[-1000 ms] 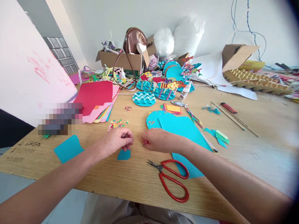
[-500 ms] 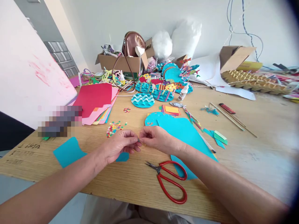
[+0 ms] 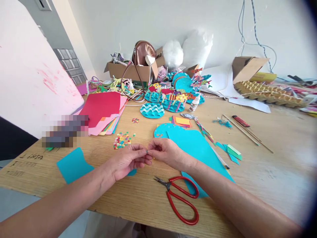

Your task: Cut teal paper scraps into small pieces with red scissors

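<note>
Wood-grained tabletop (image 3: 111, 201) before a pale wall (image 3: 99, 19); craft materials spread across it. At centre, your left hand (image 3: 131, 160) and right hand (image 3: 164, 153) meet, thumb and index finger of each pressed together at a tiny greenish piece (image 3: 147, 151), whose exact shape is too small to tell. Your left hand's remaining fingers are loosely curled. Partly hidden below that hand: a blue scrap (image 3: 133, 172). Just beyond it: loose multicoloured paper dots (image 3: 122, 140), with a smaller cluster of bits (image 3: 135, 120) farther back. Nearer you, red-handled scissors (image 3: 168, 185) lie with their tips pointing left. Beneath your right forearm, a large blue sheet (image 3: 198, 145) overlaps a blue disc (image 3: 160, 129). Left: a cut blue sheet (image 3: 72, 167) and a stack of coloured paper (image 3: 104, 105), red uppermost. Rear: a wave-trimmed disc (image 3: 152, 110), an upright white glue bottle (image 3: 194, 104) and a cardboard box (image 3: 121, 70) bearing a brown bag (image 3: 146, 53).
</note>
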A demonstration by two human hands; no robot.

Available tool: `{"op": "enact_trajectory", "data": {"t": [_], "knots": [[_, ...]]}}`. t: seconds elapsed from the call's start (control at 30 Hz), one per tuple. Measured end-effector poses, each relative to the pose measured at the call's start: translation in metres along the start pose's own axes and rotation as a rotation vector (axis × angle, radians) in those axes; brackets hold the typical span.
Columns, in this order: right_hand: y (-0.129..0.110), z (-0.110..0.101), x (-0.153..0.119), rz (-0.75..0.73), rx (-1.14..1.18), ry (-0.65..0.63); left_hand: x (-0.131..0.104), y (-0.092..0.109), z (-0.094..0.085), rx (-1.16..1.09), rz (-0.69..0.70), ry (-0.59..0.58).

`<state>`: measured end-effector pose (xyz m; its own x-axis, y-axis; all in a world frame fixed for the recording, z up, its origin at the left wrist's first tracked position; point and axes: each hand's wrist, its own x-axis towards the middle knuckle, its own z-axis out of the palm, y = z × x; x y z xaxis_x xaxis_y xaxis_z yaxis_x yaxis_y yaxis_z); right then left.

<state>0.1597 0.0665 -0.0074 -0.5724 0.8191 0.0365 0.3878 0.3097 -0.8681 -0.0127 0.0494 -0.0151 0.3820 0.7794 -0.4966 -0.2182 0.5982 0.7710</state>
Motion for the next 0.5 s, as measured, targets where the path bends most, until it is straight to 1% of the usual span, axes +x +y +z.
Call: {"op": "enact_trajectory", "data": {"t": [0.23,0.5], "knots": [[-0.0014,0.0030,0.0008,-0.009,-0.007,0.035,0.0005,0.0011,-0.0016,-0.037,-0.035,-0.017],[-0.0051,0.0030,-0.0017,-0.030,-0.111,0.103,-0.0022,0.0047,-0.0033,-0.032,-0.042,-0.058]]}}
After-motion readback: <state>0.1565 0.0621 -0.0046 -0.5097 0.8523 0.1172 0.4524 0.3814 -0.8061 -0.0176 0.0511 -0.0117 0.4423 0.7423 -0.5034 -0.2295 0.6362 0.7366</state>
